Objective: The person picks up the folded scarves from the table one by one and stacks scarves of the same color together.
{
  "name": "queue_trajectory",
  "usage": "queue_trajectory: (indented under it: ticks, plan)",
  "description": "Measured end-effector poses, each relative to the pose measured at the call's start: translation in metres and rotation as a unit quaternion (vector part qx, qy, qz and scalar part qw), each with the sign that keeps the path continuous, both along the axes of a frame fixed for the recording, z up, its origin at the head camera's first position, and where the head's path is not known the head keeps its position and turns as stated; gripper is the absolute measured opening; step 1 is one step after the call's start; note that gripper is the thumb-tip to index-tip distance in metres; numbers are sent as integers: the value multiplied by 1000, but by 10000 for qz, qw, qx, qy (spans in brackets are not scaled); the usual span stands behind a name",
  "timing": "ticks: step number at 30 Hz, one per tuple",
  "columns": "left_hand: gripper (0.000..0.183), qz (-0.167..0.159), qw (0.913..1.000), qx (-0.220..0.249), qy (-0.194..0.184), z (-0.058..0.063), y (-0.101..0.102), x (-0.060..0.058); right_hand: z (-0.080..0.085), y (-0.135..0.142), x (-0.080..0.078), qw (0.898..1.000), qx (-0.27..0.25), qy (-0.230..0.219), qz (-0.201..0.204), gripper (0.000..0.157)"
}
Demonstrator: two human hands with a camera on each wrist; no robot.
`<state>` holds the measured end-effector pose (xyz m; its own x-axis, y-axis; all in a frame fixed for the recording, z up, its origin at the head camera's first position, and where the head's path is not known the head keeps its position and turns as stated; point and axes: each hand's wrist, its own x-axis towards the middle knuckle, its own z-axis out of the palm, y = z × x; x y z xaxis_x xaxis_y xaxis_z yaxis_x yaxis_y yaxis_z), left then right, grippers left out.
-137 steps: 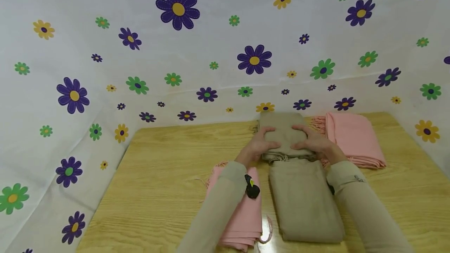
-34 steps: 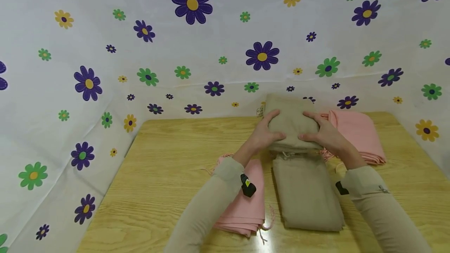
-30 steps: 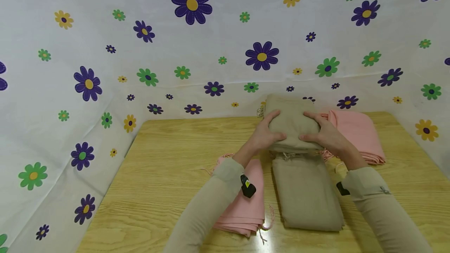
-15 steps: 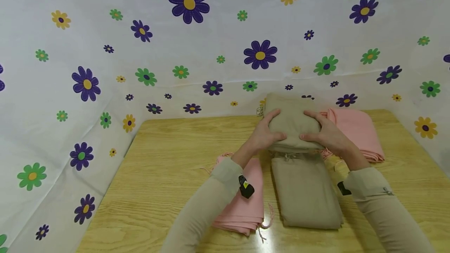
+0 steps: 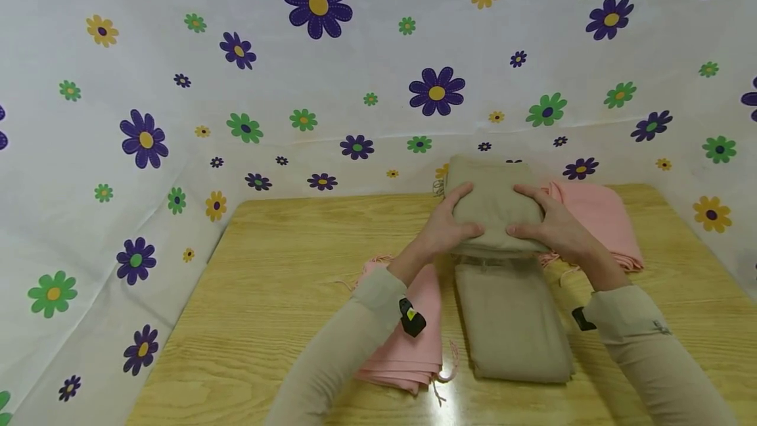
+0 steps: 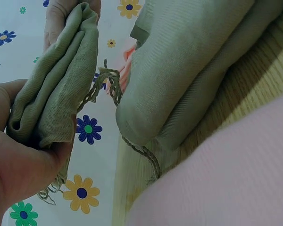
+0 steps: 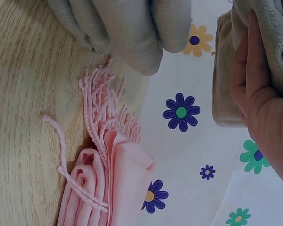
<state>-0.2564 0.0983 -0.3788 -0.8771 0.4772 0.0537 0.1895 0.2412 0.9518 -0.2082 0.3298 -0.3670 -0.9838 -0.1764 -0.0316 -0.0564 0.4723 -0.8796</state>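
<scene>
A folded beige scarf (image 5: 493,212) with fringe is held up off the table between my two hands. My left hand (image 5: 440,227) grips its left side, thumb on top and fingers round the edge; the left wrist view shows the folded layers (image 6: 61,89) in that grip. On the opposite side, my right hand (image 5: 556,229) holds it the same way, its fingers underneath in the right wrist view. Directly below, nearer to me, a second folded beige scarf (image 5: 511,324) lies flat on the table, its folded side (image 6: 179,80) facing the left wrist camera.
A folded pink scarf (image 5: 422,331) lies under my left forearm, with a loose fringe strand at its near corner. Another folded pink scarf (image 5: 603,222) sits at the back right, its fringe (image 7: 106,101) towards the beige ones. A flowered cloth (image 5: 355,84) surrounds the wooden table (image 5: 284,281).
Since the earliest frame, both hands have raised the far beige scarf off the table and slightly towards me. Over the last second, hands and scarf have barely shifted.
</scene>
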Motion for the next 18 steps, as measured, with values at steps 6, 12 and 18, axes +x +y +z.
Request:
queue_trajectory:
  ticks: [6,12,18]
  plan:
    - [83,-81,9999,12,59,2,0,3,1,1,5,9999,73,81,-43,90]
    - [83,-150,9998,30,101,1,-1,4,3,0,8,9998,149,134,-45,89]
    - [83,-217,9997,66,81,2,-3,10,3,1,14,9999,29,112,-10,91]
